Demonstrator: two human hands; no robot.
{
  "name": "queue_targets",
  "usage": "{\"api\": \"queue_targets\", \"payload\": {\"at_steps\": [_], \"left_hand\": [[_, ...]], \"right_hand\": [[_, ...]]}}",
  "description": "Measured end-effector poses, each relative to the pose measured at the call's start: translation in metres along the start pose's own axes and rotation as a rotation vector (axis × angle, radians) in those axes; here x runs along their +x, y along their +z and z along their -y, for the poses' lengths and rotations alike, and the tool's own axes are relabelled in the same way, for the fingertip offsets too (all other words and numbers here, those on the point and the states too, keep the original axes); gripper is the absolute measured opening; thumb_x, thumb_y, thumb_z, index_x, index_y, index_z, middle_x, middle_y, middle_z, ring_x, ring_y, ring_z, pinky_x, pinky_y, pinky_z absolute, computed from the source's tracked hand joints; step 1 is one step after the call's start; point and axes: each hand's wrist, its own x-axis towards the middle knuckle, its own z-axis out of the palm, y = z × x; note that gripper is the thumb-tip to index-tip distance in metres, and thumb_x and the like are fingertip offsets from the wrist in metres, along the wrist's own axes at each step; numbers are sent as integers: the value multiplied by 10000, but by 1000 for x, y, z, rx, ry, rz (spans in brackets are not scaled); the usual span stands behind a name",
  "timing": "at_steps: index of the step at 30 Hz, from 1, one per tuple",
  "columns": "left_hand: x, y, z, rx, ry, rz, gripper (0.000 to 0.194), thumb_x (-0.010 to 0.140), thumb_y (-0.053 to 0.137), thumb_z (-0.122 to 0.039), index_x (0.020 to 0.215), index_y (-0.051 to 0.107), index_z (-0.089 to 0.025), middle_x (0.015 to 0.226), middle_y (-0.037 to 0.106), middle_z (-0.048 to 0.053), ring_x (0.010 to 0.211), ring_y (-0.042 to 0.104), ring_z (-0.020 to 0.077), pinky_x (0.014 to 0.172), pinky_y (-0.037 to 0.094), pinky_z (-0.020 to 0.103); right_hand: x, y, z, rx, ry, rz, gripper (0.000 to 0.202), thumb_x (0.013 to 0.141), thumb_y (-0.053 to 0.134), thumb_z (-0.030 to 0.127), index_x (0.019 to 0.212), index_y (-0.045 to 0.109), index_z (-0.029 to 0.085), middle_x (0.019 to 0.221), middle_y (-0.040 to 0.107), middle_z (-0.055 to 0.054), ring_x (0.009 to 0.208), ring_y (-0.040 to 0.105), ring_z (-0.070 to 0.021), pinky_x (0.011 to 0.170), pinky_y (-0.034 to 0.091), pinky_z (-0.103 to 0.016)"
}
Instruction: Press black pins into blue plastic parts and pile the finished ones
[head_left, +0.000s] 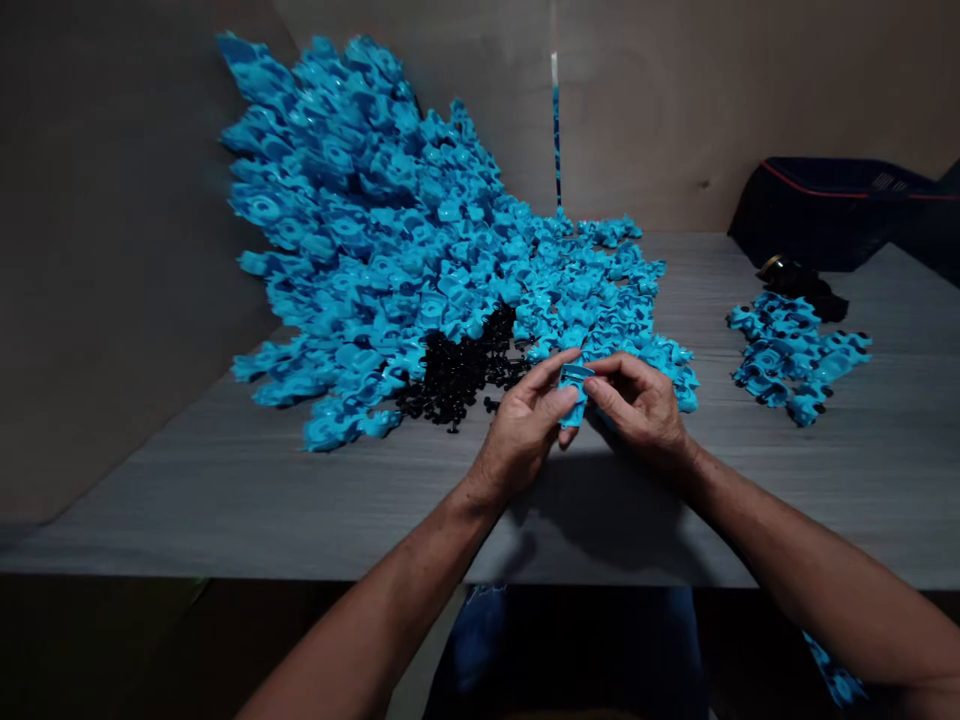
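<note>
Close to the middle of the table, my left hand (527, 425) grips a small bright-blue moulded plastic part (574, 400) between thumb and fingers. My right hand (643, 408) is closed at the part's upper right edge, thumb and fingertips against it. Whether a smaller piece sits between those fingertips is hidden. Just beyond my left hand lies a heap of small black pieces (457, 375), some of them like short pins with round ends. A large pile of similar blue parts (360, 210) rises behind them and spreads to the right, behind my hands.
On the right lies a smaller group of blue parts (787, 350) with black round pieces fitted to them. Behind it are a black object (814, 290) and a dark bag with red trim (832, 215). Boards stand along the left and back of the grey table (300, 510).
</note>
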Motion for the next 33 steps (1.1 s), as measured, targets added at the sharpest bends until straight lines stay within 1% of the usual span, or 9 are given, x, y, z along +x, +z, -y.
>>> {"api": "queue_targets", "payload": {"at_steps": [3, 5, 9, 12, 15, 17, 22, 28, 33], "left_hand": [[0, 3, -3, 90, 86, -108, 473, 655, 859, -207, 1101, 704, -199, 962, 690, 12, 686, 591, 82, 611, 479, 196], [3, 1, -8, 92, 138, -224, 376, 623, 851, -175, 963, 690, -181, 885, 689, 6, 782, 635, 115, 691, 505, 206], [12, -16, -27, -74, 242, -509, 332, 566, 815, -142, 814, 600, -196, 710, 598, -51, 611, 538, 81, 506, 384, 173], [16, -33, -39, -202, 339, -646, 344, 551, 773, -114, 793, 549, -212, 709, 580, -54, 644, 542, 91, 531, 402, 181], [16, -42, -44, -261, 384, -660, 337, 575, 741, -128, 802, 511, -228, 702, 565, -52, 738, 589, 129, 688, 520, 253], [15, -43, -45, -278, 421, -641, 320, 596, 716, -142, 800, 489, -236, 676, 541, -53, 794, 616, 155, 755, 548, 304], [11, -38, -50, -313, 439, -629, 279, 587, 644, -109, 797, 508, -231, 622, 520, -42, 720, 606, 146, 567, 444, 207], [14, -39, -45, -337, 403, -632, 402, 561, 719, -111, 905, 548, -229, 688, 500, -82, 557, 458, 56, 424, 263, 166], [13, -36, -39, -312, 356, -561, 301, 568, 730, -163, 822, 575, -209, 690, 524, -70, 547, 431, 45, 400, 252, 144]], "right_hand": [[-1, 0, 3, -1, 0, -15, 109, 881, 679, 289, 921, 689, 189, 719, 655, 12, 609, 569, -112, 585, 469, -251], [-2, 0, 6, -29, -50, -17, 88, 890, 669, 275, 912, 693, 193, 741, 665, 2, 642, 588, -120, 617, 487, -261], [-7, 2, 9, -139, -168, -16, 104, 920, 614, 213, 967, 706, 199, 788, 680, -15, 693, 624, -133, 660, 513, -279], [-12, 10, 2, -248, -297, 55, 138, 919, 587, 157, 957, 710, 207, 812, 706, -27, 753, 665, -152, 708, 541, -298], [-14, 21, -8, -347, -367, 179, 172, 935, 558, 139, 982, 714, 193, 885, 730, -61, 860, 695, -177, 783, 561, -315], [-11, 28, -11, -460, -311, 275, 191, 941, 548, 140, 1040, 709, 172, 985, 733, -100, 936, 692, -196, 832, 558, -326], [15, 42, -1, -863, -17, 489, 167, 962, 545, 176, 1010, 699, 131, 986, 708, -133, 904, 662, -224, 818, 506, -321], [31, 59, 5, -1103, 75, 485, 186, 988, 547, 268, 1038, 698, 171, 1094, 704, -145, 892, 675, -238, 728, 452, -310], [23, 44, -11, -874, 9, 390, 129, 912, 579, 195, 875, 701, 175, 910, 728, -91, 836, 670, -211, 746, 464, -301]]}}
